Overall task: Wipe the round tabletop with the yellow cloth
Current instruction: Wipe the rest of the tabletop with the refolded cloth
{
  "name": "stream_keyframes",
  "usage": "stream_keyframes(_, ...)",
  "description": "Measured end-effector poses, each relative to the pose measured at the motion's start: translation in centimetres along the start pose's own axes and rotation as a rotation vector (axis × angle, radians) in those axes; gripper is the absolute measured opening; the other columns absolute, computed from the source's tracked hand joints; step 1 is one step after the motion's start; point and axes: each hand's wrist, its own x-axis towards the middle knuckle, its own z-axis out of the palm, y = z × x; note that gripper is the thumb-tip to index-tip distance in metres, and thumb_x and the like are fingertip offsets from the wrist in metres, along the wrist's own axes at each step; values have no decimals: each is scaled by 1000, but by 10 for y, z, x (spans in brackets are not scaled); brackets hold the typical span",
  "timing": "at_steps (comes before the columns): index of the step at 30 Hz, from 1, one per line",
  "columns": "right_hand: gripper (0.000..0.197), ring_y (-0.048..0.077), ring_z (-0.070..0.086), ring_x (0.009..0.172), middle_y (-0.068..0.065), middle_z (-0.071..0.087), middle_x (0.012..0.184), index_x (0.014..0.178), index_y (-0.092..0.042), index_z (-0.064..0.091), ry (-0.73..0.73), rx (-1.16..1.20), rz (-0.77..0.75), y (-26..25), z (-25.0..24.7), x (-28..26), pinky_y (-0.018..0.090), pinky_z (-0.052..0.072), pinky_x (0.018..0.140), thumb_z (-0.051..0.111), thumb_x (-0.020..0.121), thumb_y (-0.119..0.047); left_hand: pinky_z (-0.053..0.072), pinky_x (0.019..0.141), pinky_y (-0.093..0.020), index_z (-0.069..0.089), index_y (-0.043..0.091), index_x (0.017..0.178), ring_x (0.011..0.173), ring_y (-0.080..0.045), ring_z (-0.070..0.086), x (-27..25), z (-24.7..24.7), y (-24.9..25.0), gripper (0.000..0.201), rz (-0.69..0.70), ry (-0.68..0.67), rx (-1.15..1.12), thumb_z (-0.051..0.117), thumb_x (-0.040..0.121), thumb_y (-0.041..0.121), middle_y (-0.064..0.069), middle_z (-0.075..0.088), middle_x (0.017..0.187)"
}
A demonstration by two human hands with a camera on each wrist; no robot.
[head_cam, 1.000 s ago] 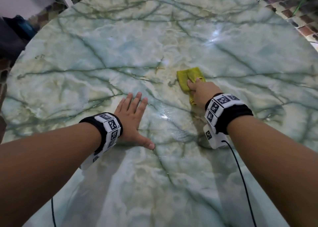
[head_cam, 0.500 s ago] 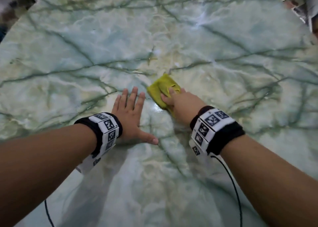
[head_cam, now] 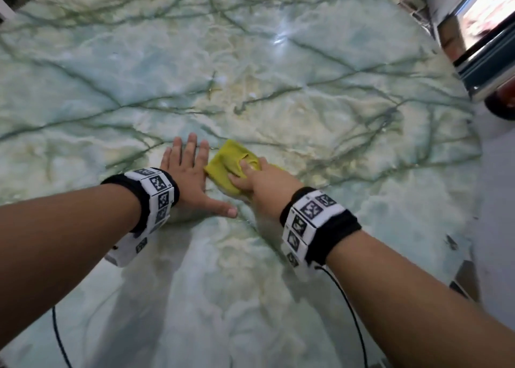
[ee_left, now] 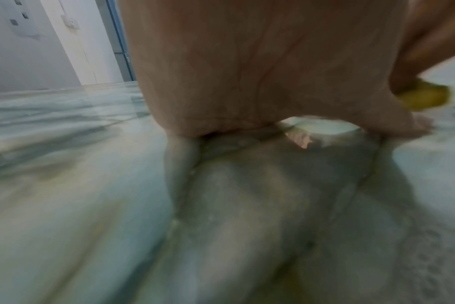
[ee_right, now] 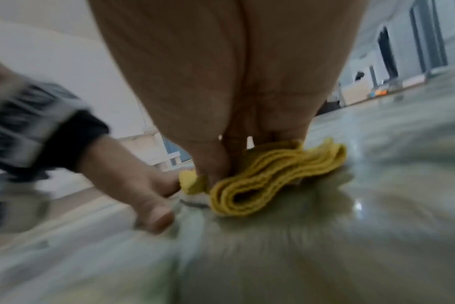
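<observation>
The round green-veined marble tabletop [head_cam: 306,74] fills the head view. A folded yellow cloth [head_cam: 223,167] lies on it near the middle. My right hand [head_cam: 250,178] presses down on the cloth with fingers curled over its folds; the right wrist view shows the thumb and fingers gripping the layered cloth [ee_right: 268,176]. My left hand [head_cam: 189,172] lies flat on the marble with straight fingers and the thumb spread, just left of the cloth, which touches its index-finger side. In the left wrist view the palm [ee_left: 247,72] rests on the stone and the cloth [ee_left: 424,96] shows at the right.
The table's right rim [head_cam: 473,200] runs down the right side, with pale floor beyond. A shiny metal-framed object [head_cam: 482,47] stands off the table at the upper right. Black cables [head_cam: 348,312] hang from both wristbands over the near part of the top.
My right hand has slid the yellow cloth leftward and nearer across the marble until it meets my left hand. The left hand has stayed flat in place.
</observation>
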Motion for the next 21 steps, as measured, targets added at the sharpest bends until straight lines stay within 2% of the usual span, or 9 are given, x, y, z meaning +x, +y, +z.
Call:
stream_keyframes(2,69,34,15,146,1,8,161,146,-46,20,61,59,11,13,22,-33,45,33,112,52,90,-21,-16,125,-49,-34,20,156,152,-34,-34,-2,0,-1,173,16,6,11,43,32,113,-8,-40,164)
stream_keyframes(4,64,30,19,146,-6,11,161,144,-50,24,119,116,113,56,25,-59,39,32,113,48,93,-19,-16,125,-49,-34,20,156,152,-35,-34,-1,1,-3,176,28,12,16,45,30,113,-8,-40,164)
stream_keyframes(7,63,32,32,141,1,14,160,147,-44,24,143,65,399,123,2,-62,36,32,113,43,95,-15,-16,125,-50,-35,20,155,151,-35,-35,0,0,-3,177,35,12,10,47,29,113,-9,-41,163)
stream_keyframes(9,61,35,38,137,9,18,159,150,-36,21,144,34,487,134,-18,-40,38,35,112,42,96,-15,-16,125,-50,-35,20,155,151,-35,-35,0,0,-2,178,34,-3,12,47,28,113,-9,-42,163)
stream_keyframes(11,62,37,36,137,14,19,158,151,-31,20,154,32,440,107,-24,-14,39,33,112,42,96,-15,-16,125,-50,-35,19,156,151,-36,-35,0,1,-3,179,36,4,11,47,28,113,-9,-41,163)
stream_keyframes(13,69,40,26,141,11,12,160,151,-32,18,120,33,300,54,-15,-5,43,29,115,48,91,-14,-16,125,-50,-33,20,157,151,-36,-35,0,1,-3,179,34,12,7,49,28,112,-9,-40,163)
stream_keyframes(16,80,38,11,146,1,4,162,150,-39,16,83,50,127,1,19,-38,44,27,116,59,85,-18,-16,125,-51,-34,19,156,151,-36,-35,1,0,-2,179,27,-16,0,50,28,112,-9,-41,163)
stream_keyframes(18,69,32,12,147,-3,8,161,148,-42,23,117,157,149,23,28,-65,37,23,117,54,90,-19,-16,125,-51,-35,19,156,151,-36,-35,2,0,-2,179,37,-20,-1,50,29,112,-9,-41,163)
stream_keyframes(21,49,27,29,143,5,21,159,147,-35,32,159,145,300,88,11,-64,26,24,112,41,100,-28,-17,125,-52,-36,19,155,150,-36,-36,0,0,-3,178,45,-5,1,50,30,111,-9,-42,162)
